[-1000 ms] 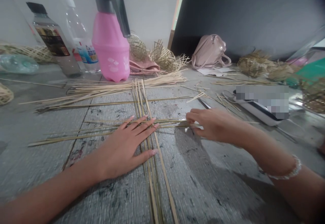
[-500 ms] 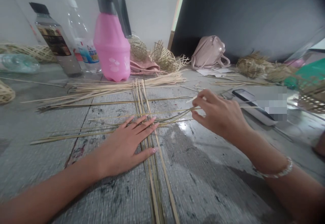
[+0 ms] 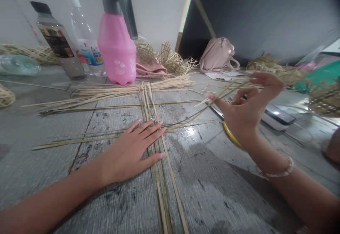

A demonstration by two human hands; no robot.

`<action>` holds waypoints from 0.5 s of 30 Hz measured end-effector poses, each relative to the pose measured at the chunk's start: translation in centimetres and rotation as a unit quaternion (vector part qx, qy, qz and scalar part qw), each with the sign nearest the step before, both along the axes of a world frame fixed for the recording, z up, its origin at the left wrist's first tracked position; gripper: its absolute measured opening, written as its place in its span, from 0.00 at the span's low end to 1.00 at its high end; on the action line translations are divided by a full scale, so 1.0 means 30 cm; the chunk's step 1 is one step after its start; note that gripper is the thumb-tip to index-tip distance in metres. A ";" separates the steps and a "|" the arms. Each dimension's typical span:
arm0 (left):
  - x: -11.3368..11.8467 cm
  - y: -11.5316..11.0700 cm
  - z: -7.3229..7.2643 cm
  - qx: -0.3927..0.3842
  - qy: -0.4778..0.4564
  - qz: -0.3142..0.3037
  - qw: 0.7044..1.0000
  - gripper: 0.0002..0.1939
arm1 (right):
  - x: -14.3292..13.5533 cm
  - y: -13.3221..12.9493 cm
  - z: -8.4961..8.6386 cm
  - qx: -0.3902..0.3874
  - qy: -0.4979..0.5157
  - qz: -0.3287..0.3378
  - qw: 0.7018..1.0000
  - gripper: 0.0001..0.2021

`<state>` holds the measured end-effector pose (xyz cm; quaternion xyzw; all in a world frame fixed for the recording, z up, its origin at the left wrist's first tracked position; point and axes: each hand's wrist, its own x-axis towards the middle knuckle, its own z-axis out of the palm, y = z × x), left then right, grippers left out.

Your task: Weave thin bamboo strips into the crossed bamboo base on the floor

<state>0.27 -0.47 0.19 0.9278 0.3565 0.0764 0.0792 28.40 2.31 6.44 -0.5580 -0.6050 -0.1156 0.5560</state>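
My left hand (image 3: 135,150) lies flat, fingers spread, pressing on the crossing of several lengthwise bamboo strips (image 3: 174,177) and some crosswise ones. To its right, two or so greenish crosswise strips (image 3: 190,119) bend up off the floor to my right hand (image 3: 244,110). That hand is raised with the palm turned up; the strips pass over the thumb tip towards the upper fingers, which seem to hold them. Motion blurs the exact grip. Beneath my right hand shows a yellow-handled cutting tool (image 3: 230,135), mostly hidden.
Loose strips (image 3: 127,91) lie in a bundle behind the crossing. A pink spray bottle (image 3: 117,53) and plastic bottles (image 3: 57,43) stand at the back left. Woven pieces (image 3: 175,60), a pink bag (image 3: 219,55) and a white device (image 3: 277,117) are farther back and right.
My right hand has moved right and up, turning palm upward and lifting the strip ends. A thin crosswise strip has left the floor. The yellow handle has come into view. My left hand stays put.
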 end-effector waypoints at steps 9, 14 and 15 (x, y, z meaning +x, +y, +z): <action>0.000 0.001 -0.003 0.004 -0.009 0.000 1.000 0.35 | -0.026 0.007 0.051 -0.211 0.329 0.108 0.914 0.34; 0.003 0.000 0.000 -0.005 -0.009 0.001 1.000 0.35 | -0.029 -0.004 0.068 -0.211 0.383 0.157 0.885 0.33; 0.003 0.000 0.001 -0.007 -0.010 0.001 1.000 0.35 | -0.029 -0.006 0.073 -0.209 0.383 0.165 0.885 0.33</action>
